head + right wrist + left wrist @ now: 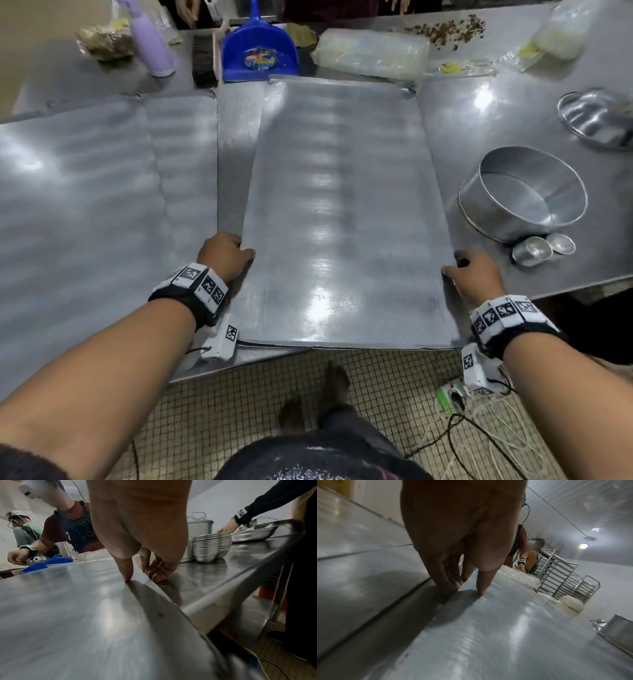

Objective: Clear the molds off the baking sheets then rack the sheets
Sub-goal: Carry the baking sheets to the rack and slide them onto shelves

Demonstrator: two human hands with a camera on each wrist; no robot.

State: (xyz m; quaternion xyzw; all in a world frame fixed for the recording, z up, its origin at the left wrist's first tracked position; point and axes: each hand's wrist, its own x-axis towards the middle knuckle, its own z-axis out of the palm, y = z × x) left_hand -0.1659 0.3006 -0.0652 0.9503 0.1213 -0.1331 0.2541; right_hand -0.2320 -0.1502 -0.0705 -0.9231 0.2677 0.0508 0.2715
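Table [479, 113] of steel carries my baking sheet [342, 205], its near end past the table's edge. My left hand [224, 255] and right hand [474, 270] pinch its long edges, thumbs on top. Round cake pan [524, 192] and two small molds [543, 249] sit right.

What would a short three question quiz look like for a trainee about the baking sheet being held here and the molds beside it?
1. True or false: molds remain on the baking sheet gripped by the left hand and right hand.
2. Which item lies just beyond the sheet's far edge? A) blue dustpan B) large round mold C) wheeled rack
3. Fill in: each hand holds a long edge with the thumb on top and the fingers curled ____ the edge.

Key: 1 false; 2 A; 3 under.
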